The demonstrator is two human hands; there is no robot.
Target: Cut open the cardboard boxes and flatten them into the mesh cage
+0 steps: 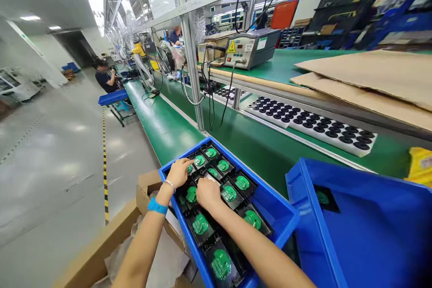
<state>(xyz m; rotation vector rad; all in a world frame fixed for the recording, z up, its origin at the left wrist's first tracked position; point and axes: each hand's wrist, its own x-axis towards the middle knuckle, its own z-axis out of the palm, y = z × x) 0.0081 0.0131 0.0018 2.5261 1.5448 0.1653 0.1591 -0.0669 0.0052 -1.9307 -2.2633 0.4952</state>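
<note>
A blue bin (170, 168) holds several black square housings, each with a round green circuit board (201, 224). My left hand (178, 173), with a blue wristband and a white bracelet, lies over the far left housings. Its index finger stretches out beside a round green board (199, 160); the other fingers are partly hidden. Curled fingers show on my right hand (208, 192), low over the middle of the bin, against a black housing. What its fingertips hold is hidden beneath the hand.
At right stands a second blue bin (367, 225) with one black housing (326, 199) inside. An open cardboard box (111, 238) is at lower left. White trays of black rings (332, 134) lie under the shelf, which carries a grey control unit (251, 48) and cardboard sheets (371, 76). A person (107, 76) sits farther along.
</note>
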